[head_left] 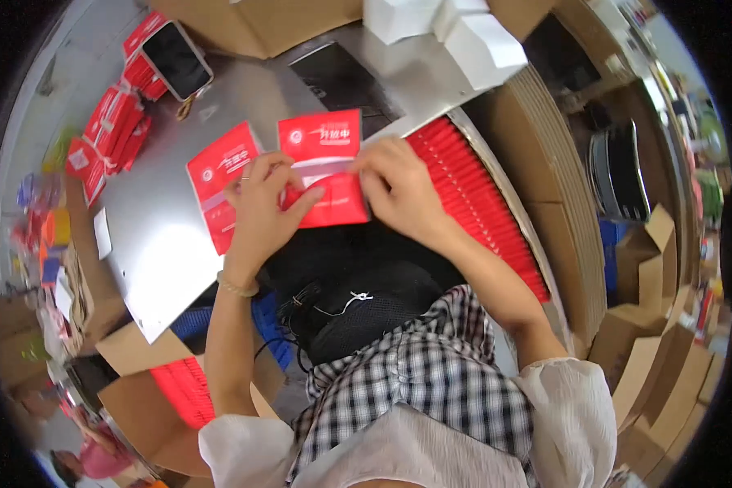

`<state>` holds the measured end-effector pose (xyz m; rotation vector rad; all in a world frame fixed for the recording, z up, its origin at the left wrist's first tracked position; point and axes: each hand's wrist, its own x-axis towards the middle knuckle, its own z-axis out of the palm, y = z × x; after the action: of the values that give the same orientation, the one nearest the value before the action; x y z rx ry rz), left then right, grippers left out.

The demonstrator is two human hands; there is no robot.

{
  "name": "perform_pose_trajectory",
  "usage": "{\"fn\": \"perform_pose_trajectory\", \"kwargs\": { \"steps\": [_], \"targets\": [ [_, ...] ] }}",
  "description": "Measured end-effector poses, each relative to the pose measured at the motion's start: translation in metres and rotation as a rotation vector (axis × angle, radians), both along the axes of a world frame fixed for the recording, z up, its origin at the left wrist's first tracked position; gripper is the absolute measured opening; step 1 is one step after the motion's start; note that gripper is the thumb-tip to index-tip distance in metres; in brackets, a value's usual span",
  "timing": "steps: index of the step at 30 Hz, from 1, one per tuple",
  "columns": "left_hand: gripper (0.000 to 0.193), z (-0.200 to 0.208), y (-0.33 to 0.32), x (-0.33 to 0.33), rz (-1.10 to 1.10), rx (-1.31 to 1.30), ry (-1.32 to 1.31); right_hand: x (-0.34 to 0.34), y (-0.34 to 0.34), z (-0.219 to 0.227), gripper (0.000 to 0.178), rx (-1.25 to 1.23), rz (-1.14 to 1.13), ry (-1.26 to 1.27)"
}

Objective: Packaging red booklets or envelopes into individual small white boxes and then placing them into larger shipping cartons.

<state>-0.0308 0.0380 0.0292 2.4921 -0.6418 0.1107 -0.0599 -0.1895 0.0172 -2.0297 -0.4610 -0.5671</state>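
Observation:
A flat red packet point(321, 134) with white print lies at the table's near edge, a pale pinkish band point(324, 168) running across its middle. My left hand point(260, 203) is closed at its left edge, thumb resting on the red surface. At the opposite edge, my right hand point(403, 191) pinches the packet where the band ends; the fingertips partly hide that end. Beside it on the left, partly under my left hand, lies another red packet point(220, 159) with a similar band.
Banded red bundles point(114, 126) and a phone point(176, 61) lie far left. A dark flat panel point(337, 77) and white boxes point(480, 49) sit at the back. Right of my hands, a carton holds a row of red packets point(472, 199). Another open carton point(138, 398) stands lower left.

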Motion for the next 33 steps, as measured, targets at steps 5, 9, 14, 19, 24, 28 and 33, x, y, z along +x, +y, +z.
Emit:
{"fn": "perform_pose_trajectory", "kwargs": {
  "steps": [5,9,14,19,24,28,33],
  "targets": [
    [0.019,-0.021,-0.027,0.047,0.188,0.080,-0.263,-0.092,-0.020,-0.026,0.017,-0.130,-0.077,0.110],
    [0.020,-0.045,-0.028,0.069,0.436,0.348,-0.517,-0.186,-0.063,-0.046,0.019,-0.192,-0.424,0.197],
    [0.030,-0.024,-0.134,0.002,-0.034,0.003,-0.657,-0.300,-0.090,-0.107,0.036,0.239,-1.311,0.389],
    [0.086,-0.152,-0.196,-0.088,-0.440,-0.013,-0.216,-0.246,-0.095,-0.133,0.082,0.153,-1.519,0.322],
    [0.061,-0.098,-0.210,-0.107,-1.100,0.079,-0.578,-0.258,-0.105,-0.143,0.091,0.155,-1.587,0.261],
    [0.049,-0.118,-0.230,-0.118,-1.178,0.190,-0.733,-0.266,-0.100,-0.149,0.090,0.062,-1.540,0.292],
    [0.042,-0.119,-0.220,-0.115,-1.326,0.121,-0.469,-0.270,-0.106,-0.143,0.087,-0.100,-1.603,0.326]
  ]
}}
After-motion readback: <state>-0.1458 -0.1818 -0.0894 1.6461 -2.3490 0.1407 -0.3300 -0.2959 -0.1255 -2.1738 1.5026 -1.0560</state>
